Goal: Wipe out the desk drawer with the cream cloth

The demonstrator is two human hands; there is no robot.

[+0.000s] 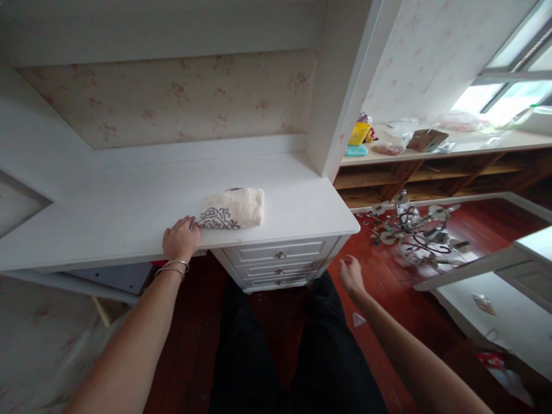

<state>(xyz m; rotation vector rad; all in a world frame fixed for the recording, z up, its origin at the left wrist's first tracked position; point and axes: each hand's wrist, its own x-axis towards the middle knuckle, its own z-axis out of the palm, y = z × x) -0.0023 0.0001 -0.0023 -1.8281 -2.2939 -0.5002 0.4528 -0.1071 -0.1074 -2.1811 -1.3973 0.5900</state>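
1. White built-in desk [129,201] spans your view from 9 o'clock to the centre, backed by floral wallpaper [194,98] at 11 o'clock.
2. Folded cream cloth [241,207] with a grey scroll pattern lies flat on the desktop, just toward 9 o'clock from centre.
3. Your left hand [181,237], with bracelets [175,265] at its wrist, rests palm down at the desk's front edge, at 8 o'clock. Its fingers meet the cloth's near left corner; whether they pinch it, you cannot tell.
4. Your right hand [351,273] hangs at 4 o'clock, beyond the desk's right end, released, fingers loosely curled over the red floor [375,264].
5. Three white drawers [259,256] sit at 6 o'clock, under the desktop, above your dark-trousered legs [245,356].
6. At 3 o'clock, a chandelier [436,234] lies on the floor; at 2 o'clock, a low shelf unit [366,175] bears a yellow container [359,133] and plastic bags.
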